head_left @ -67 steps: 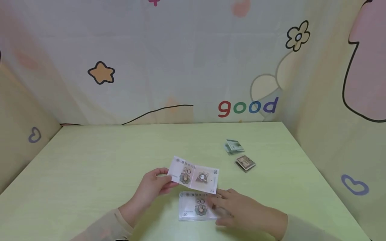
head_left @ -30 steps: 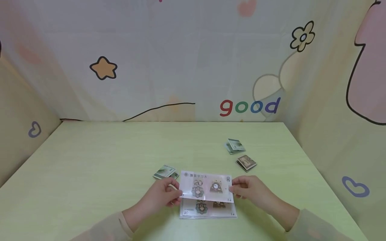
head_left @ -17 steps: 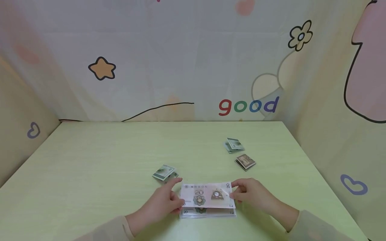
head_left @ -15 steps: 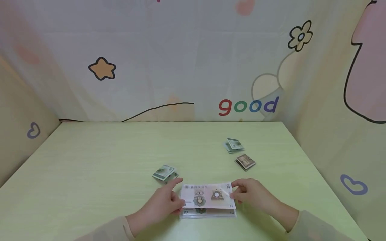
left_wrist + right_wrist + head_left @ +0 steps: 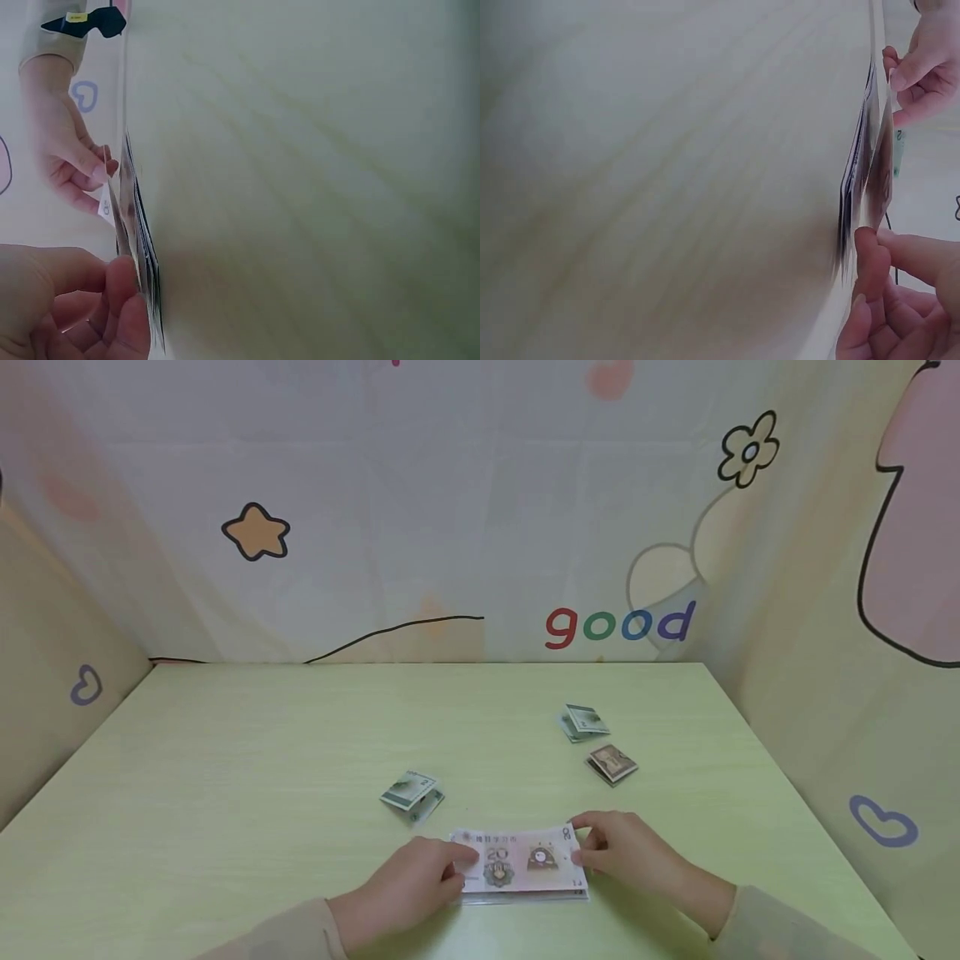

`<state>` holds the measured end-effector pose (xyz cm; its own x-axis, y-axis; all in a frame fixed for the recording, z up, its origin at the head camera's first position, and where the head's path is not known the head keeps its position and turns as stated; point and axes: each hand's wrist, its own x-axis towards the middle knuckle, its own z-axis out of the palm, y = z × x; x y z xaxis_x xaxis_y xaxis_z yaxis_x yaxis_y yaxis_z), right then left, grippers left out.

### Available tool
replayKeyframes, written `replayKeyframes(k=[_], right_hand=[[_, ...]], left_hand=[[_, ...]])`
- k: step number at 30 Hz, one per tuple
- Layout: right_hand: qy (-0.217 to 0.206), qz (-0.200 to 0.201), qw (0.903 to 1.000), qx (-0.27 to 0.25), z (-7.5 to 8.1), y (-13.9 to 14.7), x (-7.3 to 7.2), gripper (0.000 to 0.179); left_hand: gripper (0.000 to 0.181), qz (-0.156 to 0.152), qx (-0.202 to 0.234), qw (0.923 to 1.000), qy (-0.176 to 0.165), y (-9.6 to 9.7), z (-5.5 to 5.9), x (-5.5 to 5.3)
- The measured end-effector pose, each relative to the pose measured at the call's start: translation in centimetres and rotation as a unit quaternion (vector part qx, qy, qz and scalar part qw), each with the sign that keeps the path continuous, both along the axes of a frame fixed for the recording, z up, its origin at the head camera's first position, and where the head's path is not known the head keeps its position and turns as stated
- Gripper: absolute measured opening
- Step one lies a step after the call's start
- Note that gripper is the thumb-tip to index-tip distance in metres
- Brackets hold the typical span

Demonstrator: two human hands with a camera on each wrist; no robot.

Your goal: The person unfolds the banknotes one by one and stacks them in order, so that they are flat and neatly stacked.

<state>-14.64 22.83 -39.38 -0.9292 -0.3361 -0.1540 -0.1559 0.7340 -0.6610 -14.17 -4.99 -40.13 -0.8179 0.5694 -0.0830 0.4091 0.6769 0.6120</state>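
A pale pink play banknote (image 5: 517, 858) marked 20 lies just over a stack of similar notes (image 5: 525, 900); in the right wrist view a gap shows between this top note (image 5: 885, 169) and the stack (image 5: 849, 199). My left hand (image 5: 408, 889) holds the left end, its index finger reaching over the printed face and its thumb at the edge. My right hand (image 5: 637, 856) pinches the right end between thumb and fingers. Close up, the left wrist view has my left hand (image 5: 75, 304) at the near end of the notes and my right hand (image 5: 71, 161) at the far end.
A folded green banknote (image 5: 411, 793) sits behind my left hand. Farther back on the right are another folded green note (image 5: 583, 722) and a folded brown one (image 5: 612, 763). Patterned cloth walls (image 5: 420, 527) enclose the pale green table (image 5: 225, 760).
The creased note, earlier in my left hand alone, came into both hands and down over the stack. My left index finger has moved from beyond its corner onto its face.
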Motion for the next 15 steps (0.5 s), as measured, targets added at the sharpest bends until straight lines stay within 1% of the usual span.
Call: replayKeyframes(k=[5, 8, 12, 15], right_hand=[[0.0, 0.005, 0.9998, 0.018, -0.28, -0.11, 0.05, 0.039], [-0.001, 0.01, 0.9997, 0.024, -0.3, -0.16, 0.0, 0.043], [0.005, 0.035, 0.9991, 0.026, -0.11, -0.26, 0.01, 0.049], [0.011, 0.053, 0.9977, 0.042, 0.09, -0.53, 0.06, 0.042]], left_hand=[[0.031, -0.021, -0.039, 0.9984, 0.034, 0.37, -0.14, -0.06], [0.027, -0.032, -0.059, 0.9965, 0.051, 0.51, -0.21, -0.12], [0.024, -0.042, -0.084, 0.9935, 0.064, 0.77, -0.06, -0.09], [0.022, -0.048, -0.116, 0.9883, 0.087, 1.07, 0.24, 0.07]])
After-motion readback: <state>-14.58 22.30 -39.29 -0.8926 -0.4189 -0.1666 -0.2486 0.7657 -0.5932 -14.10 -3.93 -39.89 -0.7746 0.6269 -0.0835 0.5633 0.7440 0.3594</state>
